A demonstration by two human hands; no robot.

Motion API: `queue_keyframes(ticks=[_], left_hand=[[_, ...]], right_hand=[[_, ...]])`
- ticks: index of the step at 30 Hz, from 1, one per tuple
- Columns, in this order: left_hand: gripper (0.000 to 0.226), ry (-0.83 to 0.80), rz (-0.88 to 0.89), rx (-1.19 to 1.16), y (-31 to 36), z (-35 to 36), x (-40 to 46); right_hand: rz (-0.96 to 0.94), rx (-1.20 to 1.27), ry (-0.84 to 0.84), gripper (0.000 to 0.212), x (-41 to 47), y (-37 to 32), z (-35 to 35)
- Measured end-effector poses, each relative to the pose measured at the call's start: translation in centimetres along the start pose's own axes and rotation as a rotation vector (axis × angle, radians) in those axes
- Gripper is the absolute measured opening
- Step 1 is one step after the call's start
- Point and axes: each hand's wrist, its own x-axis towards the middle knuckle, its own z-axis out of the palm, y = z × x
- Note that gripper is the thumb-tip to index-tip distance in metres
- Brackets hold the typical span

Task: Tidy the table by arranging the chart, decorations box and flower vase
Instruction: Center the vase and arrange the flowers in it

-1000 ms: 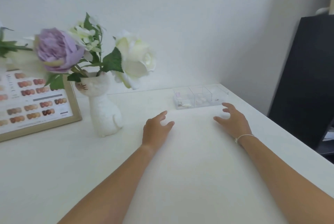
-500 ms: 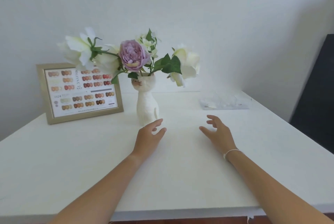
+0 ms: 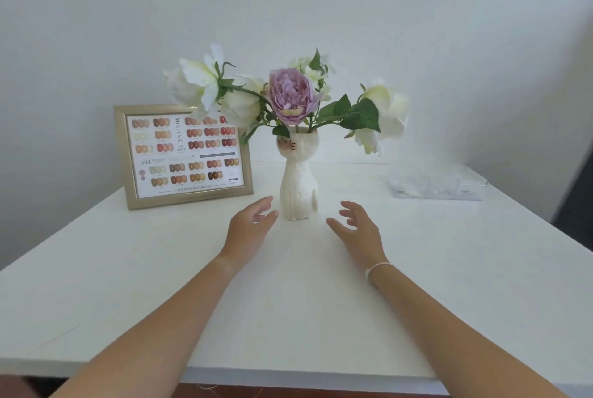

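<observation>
both hands open, nothing held: left hand [image 3: 248,230] and right hand [image 3: 359,232] flank the flower vase [image 3: 298,185], mid counter [image 3: 288,301]. grip the body low with both; top-heavy flowers may tip it.

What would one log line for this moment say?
left hand: open, beside vase | right hand: open, beside vase | cat vase: upright, untouched | chart: left | clear box: right

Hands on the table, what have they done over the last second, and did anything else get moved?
Both hands went from in front of the clear box to either side of the cat vase: left hand, right hand, fingers open, holding nothing. Vase, framed chart and box appear unmoved.
</observation>
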Motion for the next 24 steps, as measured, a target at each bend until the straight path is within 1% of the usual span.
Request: queue_keyframes(ticks=[7,14,21,24], left_hand=[[0.046,-0.068,-0.031,-0.078,-0.6,-0.5,2.6],[0.048,-0.144,-0.058,-0.134,-1.0,0.3,5.1],[0.049,-0.220,-0.058,-0.230,-1.5,1.1,6.8],[0.047,-0.250,-0.050,-0.266,-1.8,1.2,7.2]], right_hand=[[-0.014,0.040,-0.020,0.054,1.9,-0.7,3.1],[-0.018,0.094,-0.010,0.063,3.7,-0.8,4.8],[-0.024,0.126,-0.019,0.062,4.7,-0.7,5.4],[-0.037,0.158,-0.025,0.056,5.0,-0.7,5.7]])
